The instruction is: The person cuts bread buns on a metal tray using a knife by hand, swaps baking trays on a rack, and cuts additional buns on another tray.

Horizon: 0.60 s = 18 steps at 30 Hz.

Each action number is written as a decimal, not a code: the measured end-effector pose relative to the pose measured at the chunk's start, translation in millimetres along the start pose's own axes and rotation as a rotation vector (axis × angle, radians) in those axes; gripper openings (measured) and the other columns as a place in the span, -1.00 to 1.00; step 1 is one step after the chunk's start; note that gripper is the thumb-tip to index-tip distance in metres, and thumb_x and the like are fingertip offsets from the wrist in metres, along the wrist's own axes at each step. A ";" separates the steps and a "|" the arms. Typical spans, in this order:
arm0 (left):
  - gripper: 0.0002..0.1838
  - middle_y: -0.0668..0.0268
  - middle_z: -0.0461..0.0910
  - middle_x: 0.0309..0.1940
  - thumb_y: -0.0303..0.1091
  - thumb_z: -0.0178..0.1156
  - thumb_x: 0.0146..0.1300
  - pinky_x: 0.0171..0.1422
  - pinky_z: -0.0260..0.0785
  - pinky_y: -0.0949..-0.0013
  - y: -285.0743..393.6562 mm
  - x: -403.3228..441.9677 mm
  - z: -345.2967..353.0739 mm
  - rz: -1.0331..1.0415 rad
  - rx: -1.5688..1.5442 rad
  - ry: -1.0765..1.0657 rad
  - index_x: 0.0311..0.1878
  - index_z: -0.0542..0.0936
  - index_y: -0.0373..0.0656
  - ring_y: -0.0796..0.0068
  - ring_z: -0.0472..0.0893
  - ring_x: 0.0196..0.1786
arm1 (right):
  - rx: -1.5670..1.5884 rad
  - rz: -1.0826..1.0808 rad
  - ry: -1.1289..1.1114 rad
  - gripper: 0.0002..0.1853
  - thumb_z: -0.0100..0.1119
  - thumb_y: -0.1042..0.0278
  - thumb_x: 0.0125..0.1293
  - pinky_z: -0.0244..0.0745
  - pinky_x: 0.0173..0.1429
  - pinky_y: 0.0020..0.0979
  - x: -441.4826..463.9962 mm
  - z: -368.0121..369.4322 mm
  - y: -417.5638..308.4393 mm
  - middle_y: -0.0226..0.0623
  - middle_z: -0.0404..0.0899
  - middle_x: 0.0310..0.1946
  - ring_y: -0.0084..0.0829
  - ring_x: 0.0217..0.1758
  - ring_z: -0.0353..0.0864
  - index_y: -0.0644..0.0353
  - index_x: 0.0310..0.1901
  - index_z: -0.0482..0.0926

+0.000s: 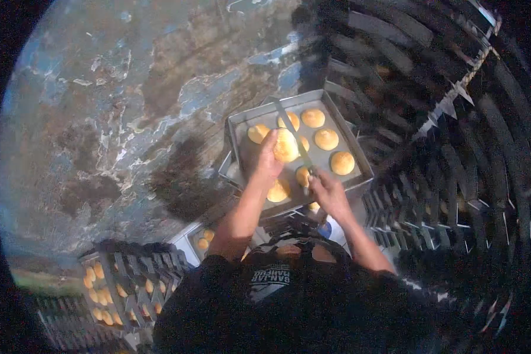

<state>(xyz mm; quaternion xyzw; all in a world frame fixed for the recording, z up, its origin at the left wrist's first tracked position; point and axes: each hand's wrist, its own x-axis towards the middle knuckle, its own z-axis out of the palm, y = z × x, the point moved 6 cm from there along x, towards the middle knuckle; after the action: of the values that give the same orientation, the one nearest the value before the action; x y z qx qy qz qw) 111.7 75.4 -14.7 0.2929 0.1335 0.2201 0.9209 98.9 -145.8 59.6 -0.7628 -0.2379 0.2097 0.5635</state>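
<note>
My left hand point(268, 158) is closed around a round golden bun point(286, 146), raised over a metal baking tray point(361, 154). In my right hand point(329, 192) is the handle of a long, flat-bladed knife point(290, 128). Its blade slants up and left across the tray, close beside the held bun; whether it touches the bun I cannot tell. Several more buns lie in the tray, among them one at the right point(342, 163) and one near the front point(278, 190). The held bun and the blade partly hide some of the others.
Beneath the tray another tray's edge point(225, 168) sticks out at the left. At lower left stands a rack point(127, 277) with several buns. A smaller batch of buns point(205, 239) shows by my left forearm. Dark slatted racks point(448, 194) line the right side; a stained wall or floor surface point(118, 118) fills the left.
</note>
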 end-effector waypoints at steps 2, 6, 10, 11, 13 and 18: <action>-0.69 0.42 0.72 -0.11 0.01 0.26 0.42 0.09 0.59 0.24 -4.6 -1.3 3.2 -0.039 0.004 -0.017 0.01 0.63 0.01 0.45 0.71 -0.05 | -0.046 -0.013 0.013 -0.65 0.15 0.26 0.51 0.55 -0.23 -0.36 2.4 -4.1 -4.4 -0.32 0.65 -0.46 -0.54 -0.39 0.62 0.24 0.22 0.59; -0.73 0.36 0.71 -0.09 -0.07 0.23 0.44 0.12 0.59 0.19 22.6 12.1 -4.5 -0.009 -0.116 0.021 0.01 0.61 -0.03 0.39 0.70 -0.02 | -0.027 0.003 -0.105 -0.66 0.13 0.26 0.51 0.55 -0.19 -0.38 -16.2 -5.9 2.1 -0.34 0.62 -0.49 -0.55 -0.39 0.59 0.23 0.20 0.61; -0.75 0.32 0.68 -0.10 -0.22 0.26 0.41 0.15 0.59 0.13 4.6 -17.3 19.3 -0.068 0.127 -0.098 0.05 0.58 -0.09 0.36 0.69 0.01 | -0.035 0.029 -0.112 -0.57 0.11 0.23 0.53 0.53 -0.21 -0.43 -13.5 -13.7 -7.0 -0.41 0.64 -0.43 -0.60 -0.39 0.56 0.23 0.33 0.53; -0.72 0.31 0.67 -0.10 -0.25 0.31 0.37 0.12 0.60 0.17 -1.1 -19.0 23.2 -0.051 0.142 -0.086 0.05 0.57 -0.13 0.37 0.69 -0.02 | 0.009 0.021 -0.095 -0.57 0.10 0.24 0.54 0.52 -0.22 -0.43 -4.8 -12.0 -9.6 -0.42 0.62 -0.46 -0.60 -0.40 0.56 0.25 0.33 0.52; -0.69 0.30 0.66 -0.11 -0.28 0.35 0.32 0.10 0.60 0.21 1.7 -17.1 28.9 -0.030 0.159 -0.079 0.04 0.57 -0.17 0.38 0.69 -0.04 | 0.052 0.006 -0.076 -0.57 0.08 0.24 0.54 0.52 -0.23 -0.43 0.0 -12.2 -2.9 -0.44 0.61 -0.49 -0.61 -0.41 0.57 0.26 0.33 0.52; -0.67 0.28 0.65 -0.11 -0.26 0.37 0.29 0.08 0.61 0.24 38.7 -14.9 27.4 -0.001 0.236 -0.118 0.03 0.56 -0.20 0.39 0.70 -0.10 | -0.041 -0.114 -0.132 -0.64 0.10 0.20 0.55 0.50 -0.33 -0.45 -19.8 -18.0 6.7 -0.44 0.60 -0.51 -0.61 -0.47 0.56 0.24 0.20 0.58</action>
<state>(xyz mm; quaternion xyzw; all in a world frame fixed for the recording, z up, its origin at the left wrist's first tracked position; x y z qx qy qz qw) 96.4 83.3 31.9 0.4114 0.1042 0.1851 0.8864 94.5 -173.0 59.2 -0.7438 -0.3220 0.2223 0.5419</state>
